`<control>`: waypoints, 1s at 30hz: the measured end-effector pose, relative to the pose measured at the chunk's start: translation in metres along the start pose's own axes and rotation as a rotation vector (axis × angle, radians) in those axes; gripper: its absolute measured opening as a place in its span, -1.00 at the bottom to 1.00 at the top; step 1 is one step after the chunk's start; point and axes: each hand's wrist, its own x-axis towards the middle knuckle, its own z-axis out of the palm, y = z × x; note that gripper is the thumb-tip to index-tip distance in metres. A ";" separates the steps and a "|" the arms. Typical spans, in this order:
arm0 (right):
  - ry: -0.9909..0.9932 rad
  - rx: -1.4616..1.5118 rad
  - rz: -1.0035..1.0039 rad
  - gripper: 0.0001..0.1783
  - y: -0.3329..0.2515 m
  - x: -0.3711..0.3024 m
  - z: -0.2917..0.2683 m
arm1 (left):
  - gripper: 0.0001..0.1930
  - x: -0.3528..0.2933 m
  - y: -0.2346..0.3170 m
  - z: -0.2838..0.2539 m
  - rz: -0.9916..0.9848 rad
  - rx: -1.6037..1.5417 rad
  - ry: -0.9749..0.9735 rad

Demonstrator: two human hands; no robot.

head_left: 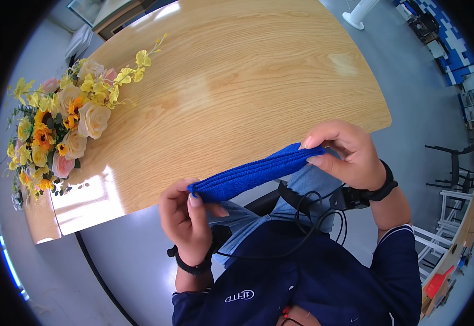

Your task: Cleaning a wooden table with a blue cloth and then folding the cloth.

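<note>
A folded blue cloth [253, 173] is stretched between my two hands, just in front of the near edge of a light wooden table [231, 81]. My left hand [185, 220] pinches its lower left end with thumb and fingers. My right hand [345, 155] pinches the upper right end. Both wrists wear black bands. The cloth hangs above my lap, clear of the tabletop.
A bouquet of yellow, orange and cream flowers [57, 125] lies on the table's left end. Black cables [313, 217] loop over my dark blue shirt. A white stand [359, 13] is beyond the table. Shelving and chairs [454, 168] crowd the right side on the grey floor.
</note>
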 end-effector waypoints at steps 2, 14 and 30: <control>0.029 -0.003 -0.041 -0.76 0.001 -0.001 0.000 | -0.76 0.001 0.000 0.002 -0.019 0.055 0.012; 0.042 0.040 -0.001 -0.77 -0.001 -0.001 -0.001 | -0.51 0.004 -0.010 -0.001 0.037 -0.047 -0.080; 0.013 -0.233 0.022 -0.72 -0.035 0.002 -0.030 | -0.78 0.040 0.041 0.010 -0.015 0.216 -0.285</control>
